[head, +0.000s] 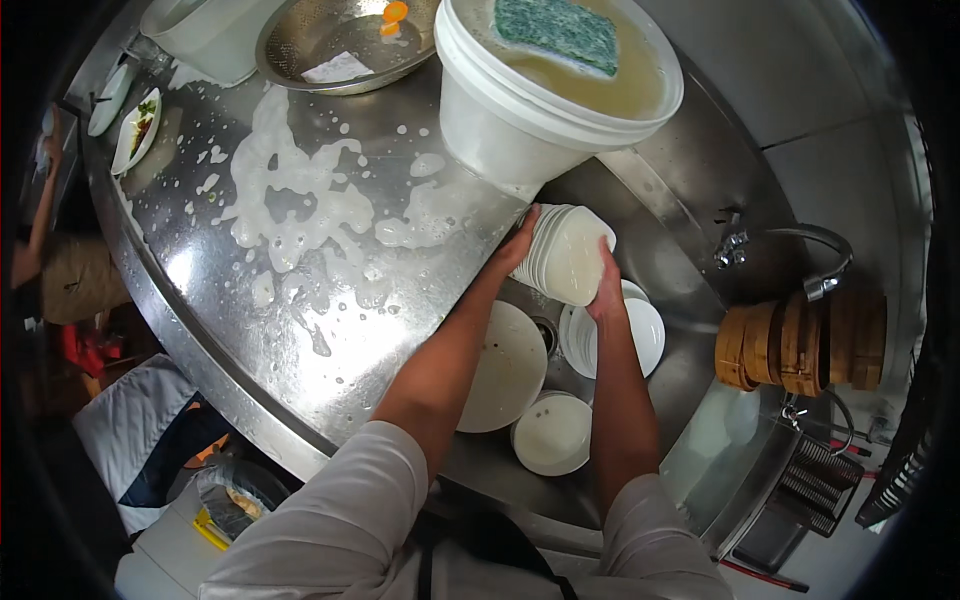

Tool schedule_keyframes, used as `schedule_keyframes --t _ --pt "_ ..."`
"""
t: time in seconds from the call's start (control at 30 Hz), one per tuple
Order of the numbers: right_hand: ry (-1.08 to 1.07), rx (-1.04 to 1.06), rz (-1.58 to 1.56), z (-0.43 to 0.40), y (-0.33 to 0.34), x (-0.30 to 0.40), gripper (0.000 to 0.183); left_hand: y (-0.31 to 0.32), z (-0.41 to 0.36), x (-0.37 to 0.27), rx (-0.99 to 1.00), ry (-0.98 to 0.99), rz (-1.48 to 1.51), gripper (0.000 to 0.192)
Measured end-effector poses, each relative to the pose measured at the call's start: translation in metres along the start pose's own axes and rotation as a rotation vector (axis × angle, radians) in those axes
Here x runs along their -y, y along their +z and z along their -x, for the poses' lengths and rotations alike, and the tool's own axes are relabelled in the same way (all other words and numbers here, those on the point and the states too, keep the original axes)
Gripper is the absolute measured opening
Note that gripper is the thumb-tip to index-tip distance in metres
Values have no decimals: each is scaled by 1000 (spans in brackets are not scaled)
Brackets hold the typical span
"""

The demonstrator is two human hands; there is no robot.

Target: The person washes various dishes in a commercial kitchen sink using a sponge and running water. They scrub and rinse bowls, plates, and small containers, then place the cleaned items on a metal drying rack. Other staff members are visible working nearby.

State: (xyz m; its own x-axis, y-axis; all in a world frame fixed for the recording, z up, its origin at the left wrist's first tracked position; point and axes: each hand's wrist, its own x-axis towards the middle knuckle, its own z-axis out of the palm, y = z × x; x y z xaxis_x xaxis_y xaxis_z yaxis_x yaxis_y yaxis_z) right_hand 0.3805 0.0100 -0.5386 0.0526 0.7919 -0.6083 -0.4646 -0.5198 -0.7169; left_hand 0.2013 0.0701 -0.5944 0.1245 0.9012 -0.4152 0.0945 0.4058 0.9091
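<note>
A stack of white dishes (571,251), tipped on its side, is gripped between my two hands over the steel sink (679,292). My left hand (520,246) holds its left side, partly hidden by the counter edge, while my right hand (608,281) grasps the right side. Beneath them in the sink, white plates (649,339) lean together, partly covered by my right forearm. A large round white dish (506,367) with dark specks lies beside the drain (548,336). Nearer to me sits a stack of round white bowls (553,435).
On the soapy steel counter (315,382) stand a white bucket (487,135) of cloudy water with a green scouring pad (556,36), a perforated metal bowl (277,64) and small dishes (139,131). Faucet (821,262) and bamboo steamers (780,345) are right. Another person (75,274) is left.
</note>
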Motion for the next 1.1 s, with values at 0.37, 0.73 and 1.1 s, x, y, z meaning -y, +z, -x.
schedule_keyframes --t 0.37,0.73,1.1 --pt "157 -253 179 19 44 -25 86 -21 36 -2 211 -408 762 88" --pt "132 -265 212 91 27 -27 102 -306 274 -154 -271 69 378 48" --pt "-172 -339 462 248 39 -62 39 -469 254 -124 -873 87 800 52"
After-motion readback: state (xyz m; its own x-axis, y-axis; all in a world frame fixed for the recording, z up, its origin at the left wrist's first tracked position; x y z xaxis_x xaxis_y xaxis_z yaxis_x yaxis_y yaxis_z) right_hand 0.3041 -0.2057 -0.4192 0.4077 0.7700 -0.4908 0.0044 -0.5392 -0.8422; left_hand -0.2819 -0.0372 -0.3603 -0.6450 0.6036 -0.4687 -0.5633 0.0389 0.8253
